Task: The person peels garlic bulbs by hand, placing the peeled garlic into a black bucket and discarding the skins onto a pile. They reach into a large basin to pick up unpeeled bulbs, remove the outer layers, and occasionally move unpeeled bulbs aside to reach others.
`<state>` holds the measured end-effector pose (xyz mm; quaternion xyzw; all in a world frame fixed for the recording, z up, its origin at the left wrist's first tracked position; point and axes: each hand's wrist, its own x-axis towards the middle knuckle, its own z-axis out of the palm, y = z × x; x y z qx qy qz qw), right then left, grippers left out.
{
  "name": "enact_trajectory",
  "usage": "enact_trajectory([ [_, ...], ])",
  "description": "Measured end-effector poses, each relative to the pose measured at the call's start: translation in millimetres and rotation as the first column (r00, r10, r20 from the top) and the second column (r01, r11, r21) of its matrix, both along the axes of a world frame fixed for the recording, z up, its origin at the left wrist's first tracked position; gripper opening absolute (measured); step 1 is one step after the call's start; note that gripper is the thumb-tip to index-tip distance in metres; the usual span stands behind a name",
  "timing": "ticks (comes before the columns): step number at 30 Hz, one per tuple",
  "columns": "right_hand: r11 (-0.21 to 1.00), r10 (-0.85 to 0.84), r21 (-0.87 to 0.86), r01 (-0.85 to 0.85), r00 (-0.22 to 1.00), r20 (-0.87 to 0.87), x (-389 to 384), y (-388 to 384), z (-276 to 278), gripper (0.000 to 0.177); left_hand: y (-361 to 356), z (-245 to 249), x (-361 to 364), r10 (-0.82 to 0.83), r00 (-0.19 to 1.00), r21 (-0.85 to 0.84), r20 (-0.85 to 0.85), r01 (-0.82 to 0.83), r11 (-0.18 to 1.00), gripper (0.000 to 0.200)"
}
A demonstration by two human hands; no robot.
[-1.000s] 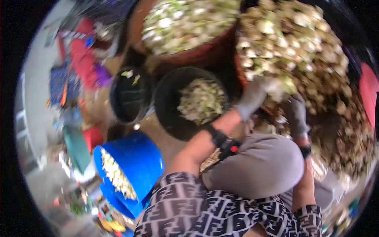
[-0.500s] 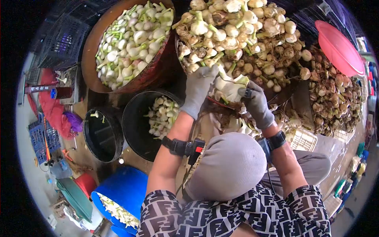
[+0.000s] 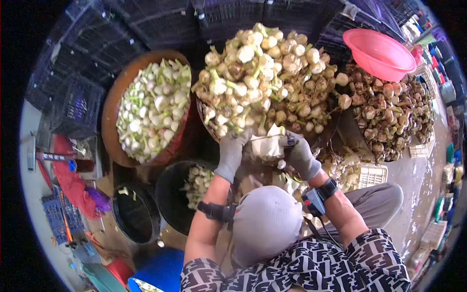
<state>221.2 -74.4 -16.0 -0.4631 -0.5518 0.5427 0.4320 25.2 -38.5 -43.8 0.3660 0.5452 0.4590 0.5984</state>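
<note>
Between my two grey-gloved hands is a garlic bulb (image 3: 267, 147) with loose white skin, held over the near edge of a big heap of garlic (image 3: 262, 63). My left hand (image 3: 233, 155) is closed at the bulb's left side, its fingertips partly blurred. Against the right side, my right hand (image 3: 301, 156) is closed on the bulb too. A small dark piece (image 3: 290, 140) shows at its thumb and fingers; I cannot make out its kind. Peeled garlic skins (image 3: 289, 182) lie just below the hands.
A tub of cleaned garlic (image 3: 155, 107) stands at left. Nearer are a black bucket (image 3: 170, 194) part-filled with bulbs and another black bucket (image 3: 134, 219). At right, a pink basin (image 3: 379, 53) rests on unpeeled garlic (image 3: 389, 117) beside a cream crate (image 3: 373, 175). A blue barrel (image 3: 163, 272) stands low left.
The camera view has tilted, so the tubs and heap appear lower. Both hands keep the garlic bulb between them and sit closer together, and its loose skin has changed shape.
</note>
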Motion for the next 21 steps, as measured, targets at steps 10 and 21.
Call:
enact_trajectory([
  [10,0.872,-0.406,0.328,0.364,0.911,0.067,40.5,-41.7,57.6,0.014,3.7,112.7,1.7,-0.386,0.896,0.172,0.219,0.354,0.919,0.016],
  [21,0.904,-0.216,-0.402,0.147,0.967,-0.132,120.0,-104.2,10.4,0.014,-2.4,219.3,30.6,-0.336,0.836,0.199,0.434,0.275,0.941,0.027],
])
